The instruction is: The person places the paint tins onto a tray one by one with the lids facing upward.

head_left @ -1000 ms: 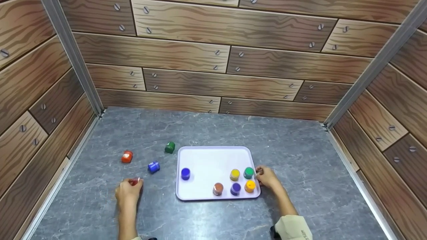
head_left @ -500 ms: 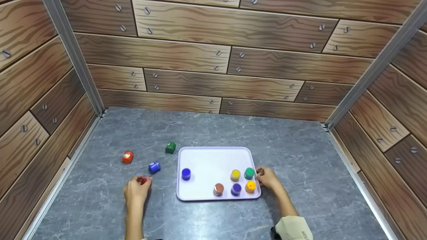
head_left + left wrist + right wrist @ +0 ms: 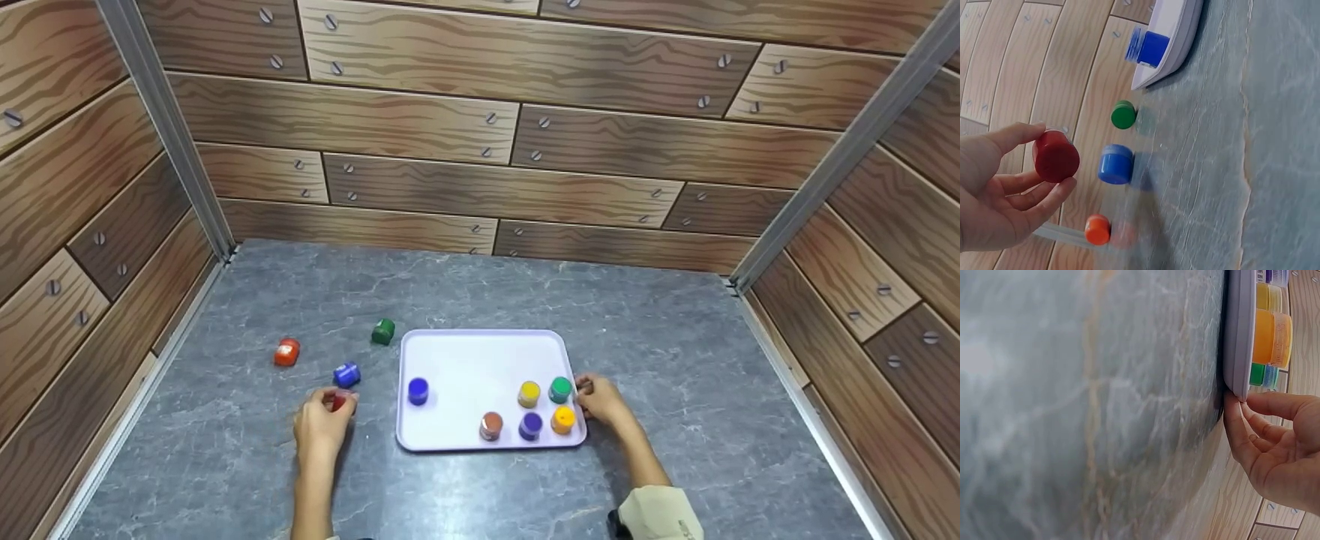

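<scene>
My left hand [image 3: 321, 424] grips a small dark red paint jar [image 3: 1057, 160] between thumb and fingers, left of the tray and above the table. The right hand [image 3: 602, 401] pinches the right rim of the pale lilac tray [image 3: 480, 360], thumb on top and fingers below in the right wrist view. On the tray, a blue jar [image 3: 418, 391] stands at the left. Yellow [image 3: 529, 394], green [image 3: 560, 389], brown [image 3: 491, 426], purple [image 3: 530, 426] and orange [image 3: 563, 420] jars stand grouped at its right.
Three jars lie on the grey marbled table [image 3: 675, 337] left of the tray: an orange-red jar [image 3: 286, 352], a blue jar [image 3: 346, 374] just beyond my left hand, and a dark green jar [image 3: 383, 331] near the tray's corner. Wood-patterned walls [image 3: 420, 180] enclose the back and sides.
The left hand has moved right and slightly away from me with the red jar, closer to the tray. My right hand keeps its place on the rim.
</scene>
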The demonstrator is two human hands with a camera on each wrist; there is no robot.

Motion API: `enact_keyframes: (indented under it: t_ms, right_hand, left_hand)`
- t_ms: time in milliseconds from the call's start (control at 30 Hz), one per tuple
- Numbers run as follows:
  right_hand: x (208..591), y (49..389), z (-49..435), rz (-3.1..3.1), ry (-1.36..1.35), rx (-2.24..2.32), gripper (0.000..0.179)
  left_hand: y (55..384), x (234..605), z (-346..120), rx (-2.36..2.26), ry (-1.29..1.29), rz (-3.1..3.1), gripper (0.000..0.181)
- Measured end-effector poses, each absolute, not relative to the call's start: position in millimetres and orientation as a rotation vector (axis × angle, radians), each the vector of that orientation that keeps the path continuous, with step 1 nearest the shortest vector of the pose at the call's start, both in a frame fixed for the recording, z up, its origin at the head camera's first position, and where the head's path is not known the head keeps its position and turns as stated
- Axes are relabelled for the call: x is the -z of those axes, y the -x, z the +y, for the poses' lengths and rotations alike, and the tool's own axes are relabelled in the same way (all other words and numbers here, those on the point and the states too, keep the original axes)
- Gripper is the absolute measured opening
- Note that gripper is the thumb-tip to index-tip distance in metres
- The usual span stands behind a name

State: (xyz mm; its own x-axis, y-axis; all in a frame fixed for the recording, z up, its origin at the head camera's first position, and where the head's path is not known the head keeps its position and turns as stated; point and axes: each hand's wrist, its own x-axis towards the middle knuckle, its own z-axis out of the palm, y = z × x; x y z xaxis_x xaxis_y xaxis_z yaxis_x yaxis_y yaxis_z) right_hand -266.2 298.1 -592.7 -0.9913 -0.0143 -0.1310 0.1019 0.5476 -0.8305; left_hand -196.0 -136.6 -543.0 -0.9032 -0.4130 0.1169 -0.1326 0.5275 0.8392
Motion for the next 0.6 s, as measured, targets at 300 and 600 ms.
enact_keyframes:
  t_ms: [300, 600]
  right_hand:
    - [598, 269, 300, 2.654, -0.071, 1.43, 0.025]
    - [583, 262, 292, 2.657, -0.154, 1.363, 0.025]
  left_hand:
    - [198, 544, -124, 1.298, -0.399, -2.438, 0.035]
    - [200, 549, -111, 1.27, -0.3, -2.407, 0.032]
